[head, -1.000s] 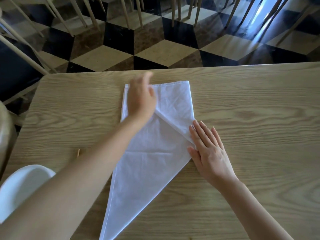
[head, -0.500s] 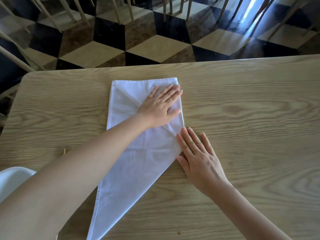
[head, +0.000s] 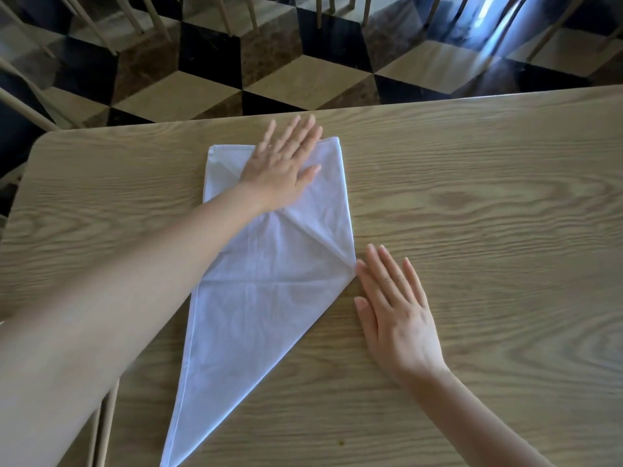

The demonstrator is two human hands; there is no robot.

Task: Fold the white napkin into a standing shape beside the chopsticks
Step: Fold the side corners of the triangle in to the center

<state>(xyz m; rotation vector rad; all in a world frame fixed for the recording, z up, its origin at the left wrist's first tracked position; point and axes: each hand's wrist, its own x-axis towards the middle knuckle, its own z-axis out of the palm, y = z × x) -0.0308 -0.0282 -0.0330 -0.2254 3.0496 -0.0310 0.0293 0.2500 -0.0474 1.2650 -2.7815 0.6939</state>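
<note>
Table [head: 488, 203] | napkin [head: 269, 298] lies flat | left hand [head: 283, 170] spread flat across far edge | right hand [head: 394, 315] flat at right corner

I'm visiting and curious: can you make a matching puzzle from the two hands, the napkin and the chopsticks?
1 left hand; 2 right hand; 3 napkin; 4 chopsticks.
A flat on the table, beside the napkin; B pressing the napkin's far end; C half hidden by a forearm; D folded flat, tip toward the person.
Pairs: 1-B, 2-A, 3-D, 4-C.

Open tabletop [head: 488, 197] right of napkin [head: 269, 315]; forearm [head: 135, 281] blocks its left
</note>
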